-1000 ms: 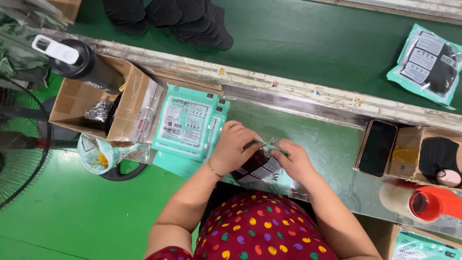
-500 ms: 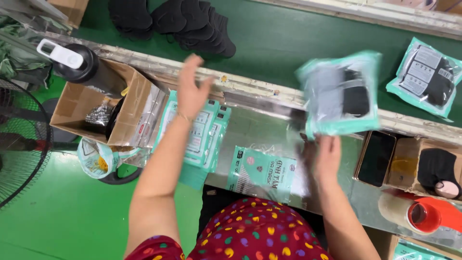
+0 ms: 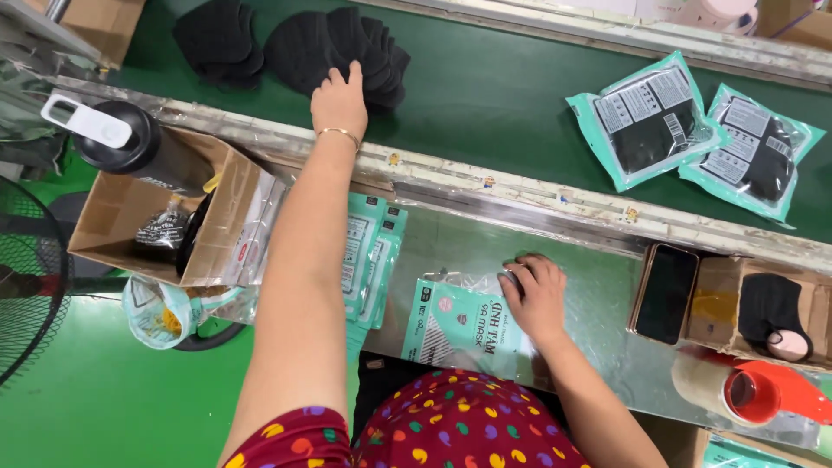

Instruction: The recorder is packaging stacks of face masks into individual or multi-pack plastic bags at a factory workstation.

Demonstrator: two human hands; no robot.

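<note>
Left hand (image 3: 339, 102) stretched over green belt (image 3: 485, 95), fingers flat, released, touching pile of black fabric masks (image 3: 347, 48). Right hand (image 3: 536, 295) pressed on empty teal-and-clear plastic pouch (image 3: 459, 325) on steel bench, fingers curled, grasping nothing. Two filled teal pouches (image 3: 646, 121) (image 3: 756, 152) with white labels lie side by side on belt, far right.

the left hand (image 3: 340, 102) left the metal counter and reached out onto the black masks (image 3: 347, 48) on the green belt, while the right hand (image 3: 535, 295) dropped from tossing a filled teal packet (image 3: 646, 121) beside another, onto the empty pouch (image 3: 459, 325).
</note>
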